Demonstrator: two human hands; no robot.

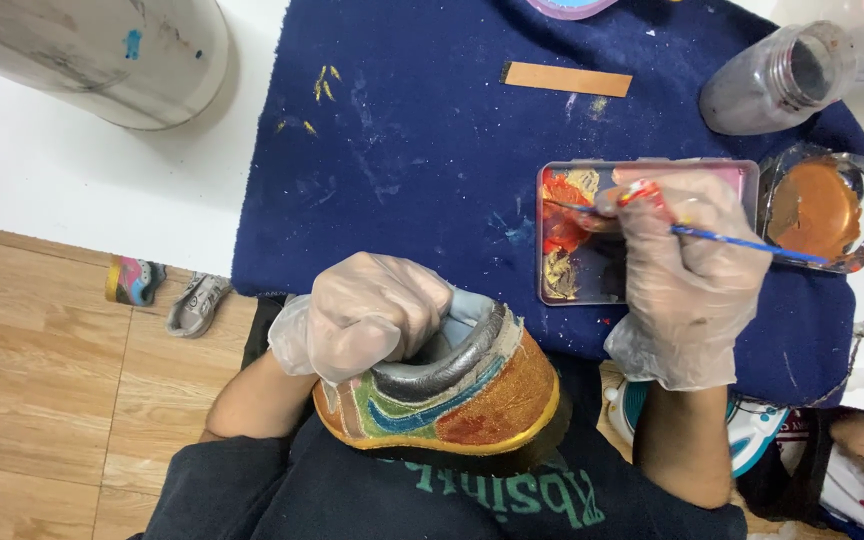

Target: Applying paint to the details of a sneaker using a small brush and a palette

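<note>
My left hand (367,312), in a clear plastic glove, is tucked into the opening of a small painted shoe (462,395) and holds it against my lap. The shoe has a silver collar, a blue and green swoosh shape, and orange glitter on the toe and sole rim. My right hand (687,270), also gloved, grips a thin blue-handled paintbrush (752,245). The brush tip rests in red-orange paint on a flat metal tin palette (592,275) lying on the dark blue cloth (412,150).
A square glass dish of copper paint (820,205) sits right of the palette. A glass jar (777,78) lies at the back right. An orange strip (566,78) lies on the cloth. A large grey cylinder (102,55) is at top left. Small shoes (167,292) sit on the wooden floor.
</note>
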